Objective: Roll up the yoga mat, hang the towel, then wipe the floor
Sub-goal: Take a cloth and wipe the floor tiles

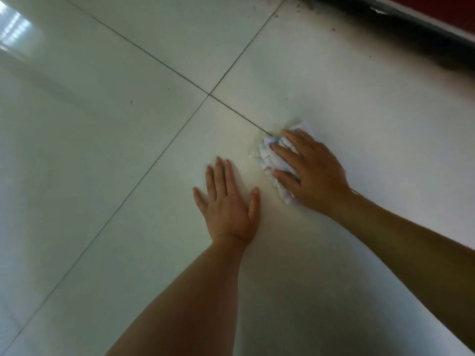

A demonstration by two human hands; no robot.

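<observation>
The wiping step looks to be in hand: a crumpled white cloth [267, 152] lies on the pale tiled floor [102, 124], just nearer the person than the grout crossing [209, 95] and to its right. It sits on the grout line that runs from that crossing towards the right hand [312, 176]. That hand lies flat on top of the wad, fingers spread and fairly straight, pressing it to the tile rather than curling round it. The fingertips point back towards the crossing. The left hand [228, 201] is nearer the person than the crossing, just beside the cloth but not touching it. It rests palm down on bare tile with its fingers apart and holds nothing, and it is probably bracing the body. Whether the wad is fabric or paper is too blurred to tell. Either way it looks soft, light and limp, with no stiffness of its own, so it will likely bunch and slide under the palm on a glossy tile that seems slippery. Broad downward pressure over its middle should handle it better than a pinch at an edge. Its bunched shape is longer than wide, and the long axis runs across the fingers, from the far end near the grout line down to the near end by the wrist. Far beyond the crossing, dark specks of dirt [308, 6] lie along the black skirting [411, 29]. That strip may need passes too.
</observation>
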